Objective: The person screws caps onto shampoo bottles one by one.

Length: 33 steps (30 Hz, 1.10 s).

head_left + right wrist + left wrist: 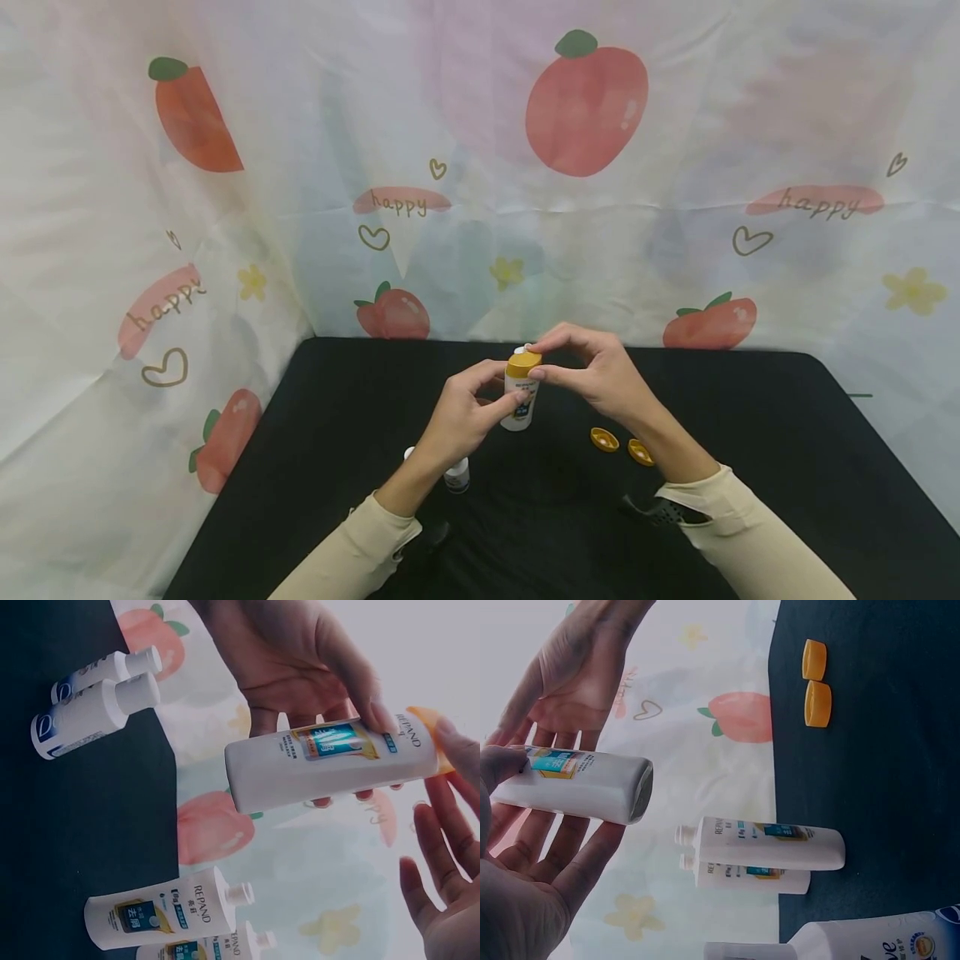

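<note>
A white bottle (519, 408) with a yellow-orange cap (523, 363) is held up by my left hand (468, 408). The thumb lies across its printed front and the fingers are behind it. My right hand (603, 375) pinches the cap between thumb and index finger, while its other fingers are spread off the bottle in the right wrist view. The label on the held bottle (337, 761) reads REPAND. Two similar white bottles without caps, one in front (772, 844) and one behind (754, 877), stand close together on the black table.
Two loose yellow caps, one on the left (604, 439) and one on the right (641, 452), lie on the black table (360, 417) near my right forearm. White-capped bottles (79, 720) with blue labels stand left, partly behind my left forearm in the head view. A printed curtain (480, 125) hangs behind.
</note>
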### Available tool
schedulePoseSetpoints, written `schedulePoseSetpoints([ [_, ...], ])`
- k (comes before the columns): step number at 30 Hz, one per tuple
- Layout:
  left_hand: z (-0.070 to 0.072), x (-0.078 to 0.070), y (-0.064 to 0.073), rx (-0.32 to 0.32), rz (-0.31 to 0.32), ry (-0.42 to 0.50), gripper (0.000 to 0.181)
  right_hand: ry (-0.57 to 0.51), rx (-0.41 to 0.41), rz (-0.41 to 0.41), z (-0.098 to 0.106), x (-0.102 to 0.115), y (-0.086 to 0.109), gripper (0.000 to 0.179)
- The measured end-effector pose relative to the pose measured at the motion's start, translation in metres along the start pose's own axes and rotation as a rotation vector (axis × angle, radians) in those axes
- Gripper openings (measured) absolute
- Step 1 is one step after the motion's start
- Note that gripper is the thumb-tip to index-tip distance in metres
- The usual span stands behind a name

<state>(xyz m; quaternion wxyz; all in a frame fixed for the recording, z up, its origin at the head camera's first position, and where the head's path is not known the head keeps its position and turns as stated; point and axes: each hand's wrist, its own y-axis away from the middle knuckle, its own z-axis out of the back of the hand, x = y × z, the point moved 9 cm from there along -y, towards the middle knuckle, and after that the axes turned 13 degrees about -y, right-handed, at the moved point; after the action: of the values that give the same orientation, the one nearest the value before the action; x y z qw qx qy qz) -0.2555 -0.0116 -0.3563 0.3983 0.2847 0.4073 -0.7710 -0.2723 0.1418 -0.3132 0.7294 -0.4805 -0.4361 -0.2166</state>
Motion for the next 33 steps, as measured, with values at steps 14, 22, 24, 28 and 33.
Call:
schedulePoseSetpoints([
  [14,0.0,-0.001,0.0,-0.027,0.013,-0.009,0.034,0.041,-0.047,0.011,-0.002,0.002,0.0,0.026],
  [22,0.0,-0.002,0.0,-0.01,0.006,0.022,0.032,-0.031,0.022,-0.023,-0.004,-0.004,0.001,0.024],
  [24,-0.001,-0.002,0.0,0.014,0.009,0.042,0.032,-0.118,0.077,-0.042,-0.005,-0.005,0.001,0.028],
  [28,-0.004,-0.004,0.001,0.069,0.008,0.074,0.033,-0.316,0.232,-0.062,-0.012,-0.009,0.0,0.045],
  [33,-0.01,-0.006,0.003,0.154,0.002,0.11,0.034,-0.443,0.443,-0.017,-0.023,-0.01,0.001,0.055],
])
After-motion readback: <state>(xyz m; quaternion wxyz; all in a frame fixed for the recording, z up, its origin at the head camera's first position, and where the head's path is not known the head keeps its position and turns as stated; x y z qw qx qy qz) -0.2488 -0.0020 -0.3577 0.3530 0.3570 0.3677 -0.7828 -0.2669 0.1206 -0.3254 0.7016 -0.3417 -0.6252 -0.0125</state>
